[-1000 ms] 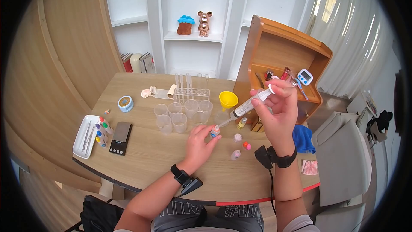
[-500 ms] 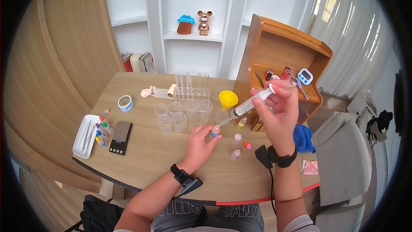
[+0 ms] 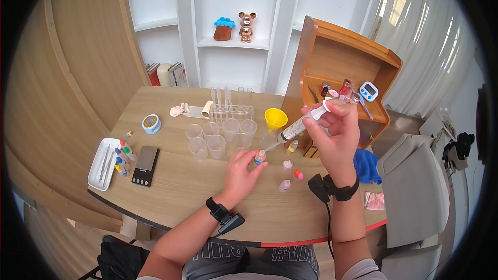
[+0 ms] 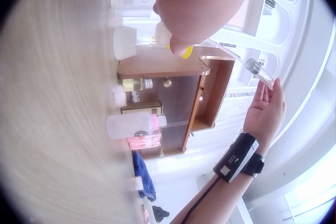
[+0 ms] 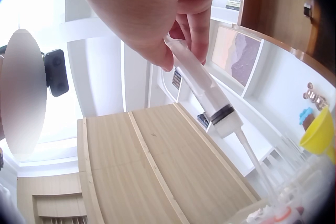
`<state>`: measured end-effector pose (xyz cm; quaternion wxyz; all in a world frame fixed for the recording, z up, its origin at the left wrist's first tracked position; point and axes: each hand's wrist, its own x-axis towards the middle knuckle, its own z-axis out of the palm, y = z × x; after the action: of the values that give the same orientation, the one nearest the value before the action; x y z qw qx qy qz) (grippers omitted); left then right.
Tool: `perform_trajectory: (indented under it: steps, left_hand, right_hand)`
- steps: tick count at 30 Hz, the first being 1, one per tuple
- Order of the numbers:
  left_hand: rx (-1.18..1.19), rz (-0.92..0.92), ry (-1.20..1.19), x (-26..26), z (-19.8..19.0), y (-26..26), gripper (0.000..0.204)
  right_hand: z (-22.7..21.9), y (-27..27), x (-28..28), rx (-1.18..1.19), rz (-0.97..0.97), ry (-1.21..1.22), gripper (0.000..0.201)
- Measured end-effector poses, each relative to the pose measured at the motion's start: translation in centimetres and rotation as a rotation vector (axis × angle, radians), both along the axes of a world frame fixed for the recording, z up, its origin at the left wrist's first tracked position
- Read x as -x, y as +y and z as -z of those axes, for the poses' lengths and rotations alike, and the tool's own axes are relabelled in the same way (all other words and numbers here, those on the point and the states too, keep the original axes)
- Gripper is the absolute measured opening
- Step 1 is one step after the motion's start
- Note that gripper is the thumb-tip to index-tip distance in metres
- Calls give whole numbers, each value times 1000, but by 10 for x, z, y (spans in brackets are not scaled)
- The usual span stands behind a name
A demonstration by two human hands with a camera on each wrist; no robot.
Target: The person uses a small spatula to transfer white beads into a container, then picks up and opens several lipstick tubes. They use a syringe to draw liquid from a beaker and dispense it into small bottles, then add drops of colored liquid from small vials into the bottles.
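Note:
In the head view the right hand [image 3: 337,137] holds a syringe [image 3: 296,127] at its upper end, tilted down to the left. Its thin tip meets the mouth of a small bottle [image 3: 260,156] with an orange-red rim, which the left hand [image 3: 241,176] pinches on the table. The right wrist view shows the syringe barrel [image 5: 202,79] with its black plunger seal near the nozzle, under the right hand [image 5: 157,14]. The left wrist view has the left hand [image 4: 202,8] close up and the right hand [image 4: 265,111] beyond; the bottle is hidden there.
Clear cups [image 3: 216,147], a test tube rack [image 3: 232,113] and a yellow funnel [image 3: 276,119] stand behind the hands. Small jars and a pink-white bottle [image 3: 285,185] lie between the arms. At left are a scale [image 3: 146,166] and white tray [image 3: 96,176]; a wooden cabinet [image 3: 342,46] stands right.
The right hand and syringe have shifted very slightly to the left. Both holds stay the same.

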<state>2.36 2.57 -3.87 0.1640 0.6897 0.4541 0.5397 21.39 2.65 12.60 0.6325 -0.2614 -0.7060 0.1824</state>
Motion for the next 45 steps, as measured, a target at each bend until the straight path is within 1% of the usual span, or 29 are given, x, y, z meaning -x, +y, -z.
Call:
perform_trajectory:
  steps: [10, 13, 22, 25, 31, 34, 37, 39, 40, 43, 45]
  left_hand:
    - [15, 1, 0, 0, -3, -2, 35]
    - [70, 14, -34, -1, -6, -4, 32]
    - [70, 14, -35, -1, -5, -3, 33]
    - [80, 18, -37, -1, -5, -3, 32]
    - [69, 21, -29, -1, -5, -3, 32]
    - [68, 24, -33, -1, -6, -4, 32]
    - [13, 16, 3, 0, -2, -1, 35]
    - [22, 15, 10, 0, -3, -2, 35]
    - [27, 15, 13, 0, -3, -2, 35]
    - [16, 19, 9, 1, -4, -2, 35]
    - [14, 18, 11, 0, -4, -2, 35]
  right_hand:
    - [2, 2, -1, 3, -4, 2, 40]
    - [1, 2, -1, 5, 1, 2, 40]
    - [2, 3, -2, 7, -4, 1, 41]
    - [-2, -1, -2, 58, 9, 8, 41]
    - [3, 4, 4, -96, -4, 69, 40]
    - [6, 7, 5, -150, 8, 101, 31]
    - [5, 8, -1, -209, 194, -111, 21]
    - [5, 6, 7, -138, 174, -36, 18]
    - [5, 4, 9, -102, 164, 1, 17]
    - [8, 6, 10, -106, 183, -20, 25]
    - [10, 6, 10, -99, 181, -13, 25]
